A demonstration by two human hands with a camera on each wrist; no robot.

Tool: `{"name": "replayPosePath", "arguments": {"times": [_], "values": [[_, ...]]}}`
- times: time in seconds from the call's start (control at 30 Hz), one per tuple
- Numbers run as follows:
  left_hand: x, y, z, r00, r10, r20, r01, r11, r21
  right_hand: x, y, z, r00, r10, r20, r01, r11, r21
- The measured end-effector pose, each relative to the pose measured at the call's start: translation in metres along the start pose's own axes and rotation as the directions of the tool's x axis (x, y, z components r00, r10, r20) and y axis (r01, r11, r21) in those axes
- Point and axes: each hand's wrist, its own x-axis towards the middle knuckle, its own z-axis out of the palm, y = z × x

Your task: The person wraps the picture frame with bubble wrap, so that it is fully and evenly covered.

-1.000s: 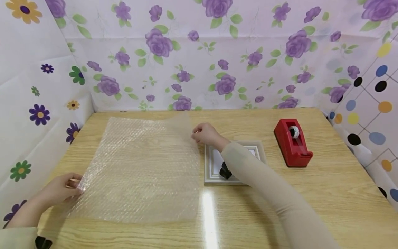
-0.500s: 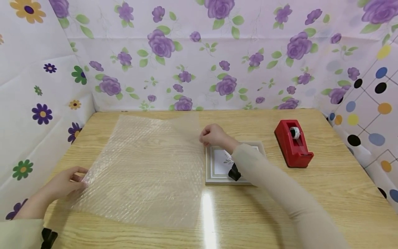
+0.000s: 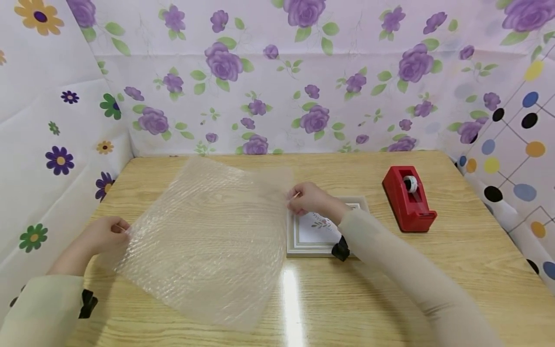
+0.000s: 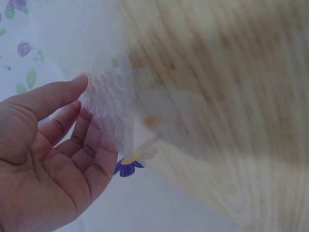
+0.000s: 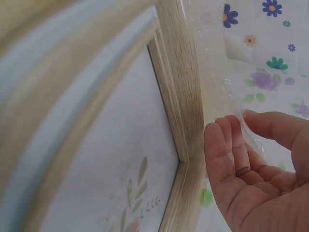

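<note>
A clear sheet of bubble wrap (image 3: 208,241) spreads between my two hands over the left half of the table. My left hand (image 3: 106,236) pinches its left edge; in the left wrist view the thumb and fingertips (image 4: 83,82) meet on the film. With thumb and fingers my right hand (image 3: 310,198) pinches the opposite edge, just over the left side of a picture frame (image 3: 312,236). That frame lies flat, with a pale stepped border and a white panel printed with a leafy flower sprig (image 5: 137,188). My right forearm hides part of it.
A red tape dispenser (image 3: 409,202) with a roll of tape stands on the right of the wooden table (image 3: 468,250). Flower-printed cloth (image 3: 269,77) hangs along the back and left, and dotted cloth (image 3: 524,144) on the right.
Both hands have shifted right with the bubble wrap, the left also rising away from the front edge and the right coming slightly nearer. The sheet has turned askew. Frame and dispenser stay put.
</note>
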Motion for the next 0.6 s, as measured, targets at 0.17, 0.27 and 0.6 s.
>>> {"name": "replayPosePath", "arguments": {"times": [0.17,0.27,0.6], "values": [[0.010,0.006,-0.001,1.000,-0.004,-0.003,0.003,1.000,-0.013,-0.013,0.007,-0.002,0.999,0.016,0.029,-0.016,1.000,0.018],[0.016,0.009,-0.002,1.000,0.010,-0.027,-0.010,1.000,-0.024,-0.020,0.010,-0.002,0.999,0.016,0.050,-0.017,1.000,0.022],[0.036,0.017,0.005,0.992,0.089,-0.084,-0.094,0.994,-0.047,-0.039,0.021,-0.018,0.998,0.026,0.048,-0.028,0.999,0.037]]}}
